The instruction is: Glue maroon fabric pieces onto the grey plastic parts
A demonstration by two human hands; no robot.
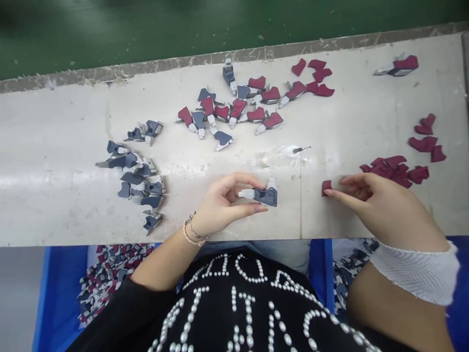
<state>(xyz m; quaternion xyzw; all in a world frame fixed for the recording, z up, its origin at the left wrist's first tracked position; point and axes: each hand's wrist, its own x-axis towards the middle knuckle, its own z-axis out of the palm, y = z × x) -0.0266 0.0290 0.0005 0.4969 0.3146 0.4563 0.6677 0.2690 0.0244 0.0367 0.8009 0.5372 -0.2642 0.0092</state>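
**Q:** State the pose of each hand.

**A:** The left hand (pixel 223 203) is grasping a grey plastic part (pixel 266 197) between thumb and fingers, above the desk. The right hand (pixel 381 200) lies low on the desk, its thumb tip touching a maroon fabric piece (pixel 326 188); whether that piece is gripped cannot be determined.

**Q:** Describe the surface and surroundings.

**A:** The scuffed white desk (pixel 54 195) carries loose grey parts (pixel 139 176), maroon-covered parts (pixel 230 108), a maroon fabric pile (pixel 388 168) and a clear needle-tipped bottle (pixel 282 155). A green surface (pixel 146 29) lies beyond the far edge; blue bins (pixel 60 298) sit below the near edge.

**Q:** Give the part's location and orientation.

**A:** It sits between the hands, its long axis running roughly left to right, with the white tip toward the left palm.
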